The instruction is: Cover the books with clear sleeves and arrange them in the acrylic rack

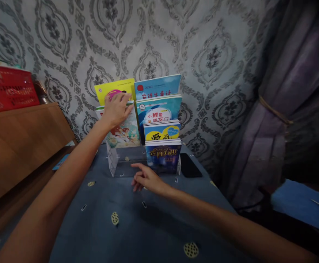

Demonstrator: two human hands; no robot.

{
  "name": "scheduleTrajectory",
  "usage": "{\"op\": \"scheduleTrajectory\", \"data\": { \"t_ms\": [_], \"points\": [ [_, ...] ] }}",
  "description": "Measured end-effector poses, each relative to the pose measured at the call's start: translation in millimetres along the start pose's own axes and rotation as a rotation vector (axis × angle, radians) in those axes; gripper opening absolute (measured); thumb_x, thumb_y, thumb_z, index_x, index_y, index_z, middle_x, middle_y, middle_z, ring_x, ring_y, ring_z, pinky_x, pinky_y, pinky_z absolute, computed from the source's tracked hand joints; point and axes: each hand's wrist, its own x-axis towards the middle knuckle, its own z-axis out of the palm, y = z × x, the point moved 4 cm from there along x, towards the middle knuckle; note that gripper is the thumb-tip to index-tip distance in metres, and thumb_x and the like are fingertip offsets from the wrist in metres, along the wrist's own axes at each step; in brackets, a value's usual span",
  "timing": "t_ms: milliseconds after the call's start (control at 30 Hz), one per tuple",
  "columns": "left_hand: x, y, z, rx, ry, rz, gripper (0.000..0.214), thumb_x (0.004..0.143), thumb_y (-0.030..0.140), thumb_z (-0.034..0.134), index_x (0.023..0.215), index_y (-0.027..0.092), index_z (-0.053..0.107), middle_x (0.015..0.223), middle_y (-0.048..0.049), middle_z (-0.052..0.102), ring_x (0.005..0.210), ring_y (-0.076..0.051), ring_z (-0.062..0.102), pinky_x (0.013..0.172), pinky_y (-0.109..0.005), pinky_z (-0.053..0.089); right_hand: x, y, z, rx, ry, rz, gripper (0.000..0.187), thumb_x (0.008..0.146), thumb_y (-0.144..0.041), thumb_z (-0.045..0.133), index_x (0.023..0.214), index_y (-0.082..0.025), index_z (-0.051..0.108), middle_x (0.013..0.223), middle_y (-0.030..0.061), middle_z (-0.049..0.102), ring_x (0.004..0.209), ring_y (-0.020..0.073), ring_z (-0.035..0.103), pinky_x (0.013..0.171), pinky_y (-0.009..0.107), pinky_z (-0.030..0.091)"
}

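Observation:
A clear acrylic stepped rack [114,160] stands at the far end of a blue patterned tablecloth [137,223], against the wall. Several children's books stand in it in two columns. My left hand [117,108] reaches up with fingers closed over the top edge of a pale green book [125,133] in the left column, in front of a yellow book [114,89]. My right hand [147,179] rests low on the cloth just before the rack, fingers loosely curled, index finger extended, holding nothing. The right column holds light blue books [159,109], a yellow-and-blue one [162,130] and a dark blue one [163,155].
A black phone [190,166] lies on the cloth right of the rack. A wooden cabinet [19,142] with a red basket [7,87] on top stands at the left. A dark curtain [288,102] hangs at the right, with something blue [302,204] below it.

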Motion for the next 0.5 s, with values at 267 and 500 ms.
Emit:
{"op": "scheduleTrajectory", "data": {
  "t_ms": [267,500],
  "points": [
    [18.0,-1.4,15.7,-0.04,-0.093,0.09,0.041,0.102,0.04,0.04,0.13,0.016,0.057,0.123,-0.013,0.06,0.115,-0.027,0.056,0.103,-0.043,0.042,-10.6,25.4,-14.0,0.017,0.057,0.041,0.039,0.083,-0.017,0.055,0.121,-0.02,0.05,0.07,-0.0055,0.068,0.056,0.0123,0.068,0.056,0.023,0.049],
    [16.5,-3.3,16.6,-0.004,-0.091,0.108,0.039,0.103,0.04,0.038,0.128,0.018,0.058,0.116,-0.0109,0.061,0.107,-0.026,0.057,0.097,-0.038,0.044,-6.5,27.1,-13.4,0.034,0.062,0.044,0.038,0.082,-0.017,0.056,0.119,-0.019,0.051,0.069,-0.0047,0.068,0.055,0.0129,0.067,0.058,0.025,0.05]
  ]
}}
